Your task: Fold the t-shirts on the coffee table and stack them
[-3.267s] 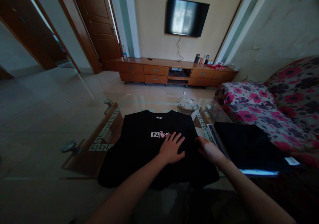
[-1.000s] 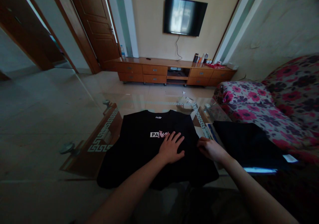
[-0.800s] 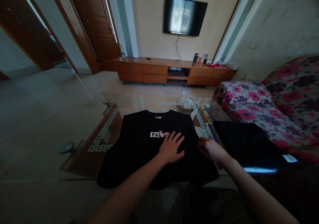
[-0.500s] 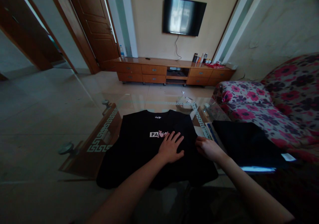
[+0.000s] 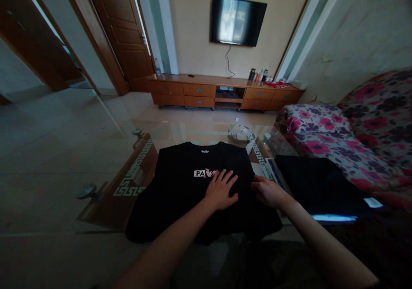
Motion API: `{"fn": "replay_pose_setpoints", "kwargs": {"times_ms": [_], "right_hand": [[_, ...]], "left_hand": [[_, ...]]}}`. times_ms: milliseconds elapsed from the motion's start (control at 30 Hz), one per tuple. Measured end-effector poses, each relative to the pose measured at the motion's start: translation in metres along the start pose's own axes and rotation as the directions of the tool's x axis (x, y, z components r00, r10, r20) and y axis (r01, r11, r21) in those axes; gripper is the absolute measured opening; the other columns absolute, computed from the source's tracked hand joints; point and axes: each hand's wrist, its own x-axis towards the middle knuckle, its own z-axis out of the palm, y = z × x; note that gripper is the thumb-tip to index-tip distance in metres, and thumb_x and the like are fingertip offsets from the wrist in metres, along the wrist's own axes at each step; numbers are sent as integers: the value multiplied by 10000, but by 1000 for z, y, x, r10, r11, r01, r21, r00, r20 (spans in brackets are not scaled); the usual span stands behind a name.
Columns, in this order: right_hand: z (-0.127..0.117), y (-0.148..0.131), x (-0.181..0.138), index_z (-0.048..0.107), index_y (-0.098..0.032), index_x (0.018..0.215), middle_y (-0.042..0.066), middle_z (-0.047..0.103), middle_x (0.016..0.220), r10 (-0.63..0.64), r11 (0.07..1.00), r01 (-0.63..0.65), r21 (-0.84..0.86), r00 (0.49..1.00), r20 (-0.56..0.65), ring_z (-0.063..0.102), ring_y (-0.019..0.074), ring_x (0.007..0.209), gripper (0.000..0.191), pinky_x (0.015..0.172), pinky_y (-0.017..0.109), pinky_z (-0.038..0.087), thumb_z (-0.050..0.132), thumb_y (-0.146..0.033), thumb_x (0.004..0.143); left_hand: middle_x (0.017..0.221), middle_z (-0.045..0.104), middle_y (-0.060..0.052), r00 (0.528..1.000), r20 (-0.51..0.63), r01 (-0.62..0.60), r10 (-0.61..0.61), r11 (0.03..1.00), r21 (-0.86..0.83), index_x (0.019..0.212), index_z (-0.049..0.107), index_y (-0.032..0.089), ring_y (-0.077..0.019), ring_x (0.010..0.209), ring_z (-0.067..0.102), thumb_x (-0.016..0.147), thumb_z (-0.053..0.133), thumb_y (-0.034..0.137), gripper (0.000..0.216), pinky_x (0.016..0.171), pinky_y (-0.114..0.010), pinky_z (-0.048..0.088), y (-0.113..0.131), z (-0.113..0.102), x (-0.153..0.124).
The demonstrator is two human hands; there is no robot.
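Observation:
A black T-shirt with a small printed logo on its chest lies spread on the glass table, neckline facing away from me. My left hand rests flat on the shirt's chest, fingers spread, partly over the print. At the shirt's right edge, my right hand is closed, its bent fingers pinching the black fabric. The fingertips there are partly hidden. To the right of that hand lies a folded black garment with a white tag.
A clear bag shows near the table's far right. A flowered sofa stands on the right. Beyond the table is a low wooden TV cabinet with bottles, under a wall-mounted television.
My right hand has shifted very slightly left at the shirt's edge. My left hand stays flat in nearly the same place, and the shirt has hardly changed.

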Motion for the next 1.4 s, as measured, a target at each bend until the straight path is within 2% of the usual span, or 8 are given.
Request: {"fn": "replay_pose_setpoints", "kwargs": {"times_ms": [267, 367, 533, 700, 800, 1100, 1300, 1400], "right_hand": [[3, 4, -3, 676, -199, 831, 77, 613, 1071, -20, 989, 21, 147, 1000, -8, 619, 216, 1003, 271, 924, 303, 482, 554, -23, 665], [8, 16, -4, 694, -202, 909, 80, 628, 1102, 73, 968, -23, 249, 978, -195, 633, 207, 1026, 355, 970, 315, 483, 474, -3, 715], [15, 26, 0, 527, -159, 1365, 169, 606, 1251, 401, 911, -230, 342, 689, -604, 604, 254, 1158, 433, 1050, 397, 461, 327, -176, 981], [41, 11, 23, 240, -148, 1602, 174, 321, 1634, 214, 977, -198, 85, 859, -465, 261, 277, 1530, 645, 1223, 471, 273, 341, -448, 1039], [61, 9, 35, 154, -137, 1643, 158, 210, 1685, 222, 970, -242, -12, 908, -354, 166, 289, 1564, 801, 1255, 497, 179, 319, -604, 1014], [78, 19, 42, 154, -141, 1653, 119, 147, 1694, 274, 956, -294, -16, 906, -324, 149, 287, 1568, 893, 1271, 506, 77, 257, -714, 976], [74, 22, 35, 184, -202, 1649, 95, 159, 1700, 249, 967, -213, 140, 912, -325, 127, 284, 1572, 876, 1267, 546, 53, 341, -719, 959], [68, 27, 25, 227, -192, 1631, 110, 182, 1699, 304, 929, -159, 334, 843, -443, 130, 268, 1573, 784, 1264, 528, 128, 309, -644, 996]], "left_hand": [[1669, 300, -4, 1000, -11, 3, -3, 1000, 2, 1557, 376, 331, -318, 1546, 189, 908, 511, 623, 724, 1268, -545, 106, 0, 0, -1], [1667, 304, -8, 1000, -13, -1, 1, 1000, -4, 1553, 384, 326, -321, 1541, 205, 898, 524, 621, 732, 1267, -543, 113, -1, 1, -1], [1659, 322, -17, 1000, -12, -8, 7, 1000, -11, 1553, 386, 318, -322, 1538, 213, 898, 525, 612, 732, 1264, -543, 119, 0, 0, 0], [1657, 325, -28, 1000, -27, -14, 14, 1000, -8, 1554, 389, 312, -330, 1532, 225, 895, 544, 598, 735, 1260, -547, 127, 1, 1, 1], [1654, 330, -38, 999, -33, -14, 14, 1000, -11, 1551, 401, 303, -332, 1532, 224, 900, 550, 594, 728, 1260, -551, 117, 0, 2, 0], [1496, 527, -101, 991, -118, -75, 61, 990, -119, 1439, 541, 211, -281, 1416, 424, 935, 563, 433, 551, 1235, -477, 248, 0, -11, -5], [1306, 633, -90, 960, -280, -60, 26, 992, -114, 1302, 631, 219, -248, 1269, 542, 982, 493, 315, 361, 1162, -430, 362, -25, -57, -30], [1214, 657, -91, 928, -359, 74, -104, 993, -96, 1256, 645, 223, -251, 1182, 583, 974, 487, 285, 329, 1086, -421, 419, -57, -83, -55]]}}
